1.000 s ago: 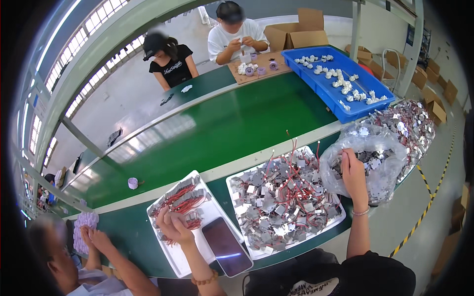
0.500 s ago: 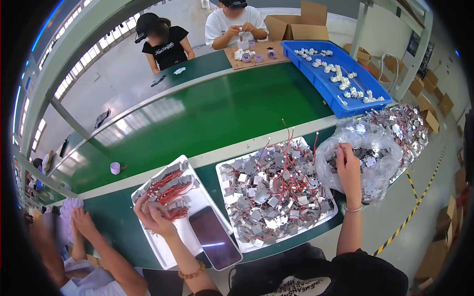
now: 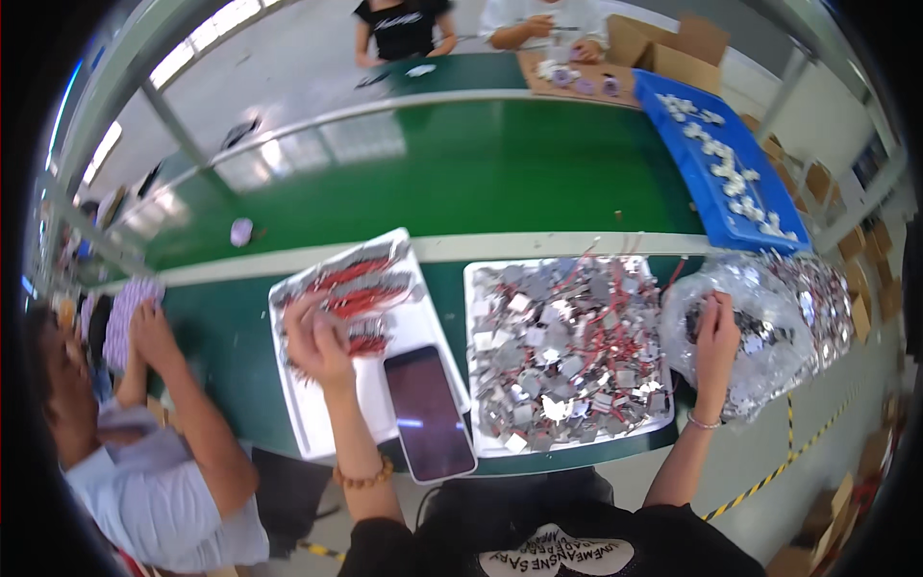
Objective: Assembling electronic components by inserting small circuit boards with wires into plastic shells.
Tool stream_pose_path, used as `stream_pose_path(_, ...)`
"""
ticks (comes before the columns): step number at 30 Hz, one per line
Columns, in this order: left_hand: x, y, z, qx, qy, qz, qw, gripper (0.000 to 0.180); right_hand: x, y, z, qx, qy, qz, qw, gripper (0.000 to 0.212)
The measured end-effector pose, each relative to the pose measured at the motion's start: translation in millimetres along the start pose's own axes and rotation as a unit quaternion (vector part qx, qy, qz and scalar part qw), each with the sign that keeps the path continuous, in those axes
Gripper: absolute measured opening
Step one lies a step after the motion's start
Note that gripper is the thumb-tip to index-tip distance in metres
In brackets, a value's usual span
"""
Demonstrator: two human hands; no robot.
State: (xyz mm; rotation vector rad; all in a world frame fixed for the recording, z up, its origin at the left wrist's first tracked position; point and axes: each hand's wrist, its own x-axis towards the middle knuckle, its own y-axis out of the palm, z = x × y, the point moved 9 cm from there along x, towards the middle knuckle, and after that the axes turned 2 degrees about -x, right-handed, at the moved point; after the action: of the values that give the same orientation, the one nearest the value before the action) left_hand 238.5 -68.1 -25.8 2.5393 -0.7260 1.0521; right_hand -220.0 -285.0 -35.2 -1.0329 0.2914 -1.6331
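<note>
My left hand [image 3: 322, 344], fingers curled, is over a white tray [image 3: 317, 423] at the left. Rows of small grey metal parts with red wires [image 3: 361, 274] lie in that tray. Whatever the left fingers hold, if anything, is hidden. At the right, my right hand [image 3: 715, 348] has its fingertips pinched together over an open clear plastic bag [image 3: 788, 370] of small dark and shiny metal pieces [image 3: 760, 332]. Anything in this pinch is too small to make out. Between my hands, a second white tray [image 3: 472, 385] holds a heap of loose metal parts and red wires [image 3: 567, 351].
A phone [image 3: 430, 413] rests on the left tray's near right corner. Beyond runs a green belt [image 3: 461, 183] with a small purple roll [image 3: 241, 231]; a blue bin [image 3: 716, 173] of white pieces stands far right. A co-worker [image 3: 163, 452] sits at my left; two people work opposite.
The whole view has shifted, with the far side of the table now higher and further right. Both hands stay over the same places, the left still at its tray and the right at the bag.
</note>
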Motion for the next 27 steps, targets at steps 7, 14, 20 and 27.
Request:
stream_pose_path(7,-1,-9,3,0.011,-0.034,0.003,0.999,0.018,-1,9,3,0.014,-0.007,0.000,1.000,0.018)
stream_pose_path(14,-4,-3,2,0.052,-0.033,0.039,0.997,0.019,-2,9,1,0.011,-0.004,0.009,1.000,0.015)
stream_pose_path(20,-3,-4,5,0.037,-0.054,0.038,0.997,0.019,-1,9,2,0.023,-0.019,-0.002,1.000,0.019)
stream_pose_path(27,0,-7,6,0.077,-0.078,0.057,0.992,0.017,-1,14,5,0.031,-0.019,0.007,0.999,0.020)
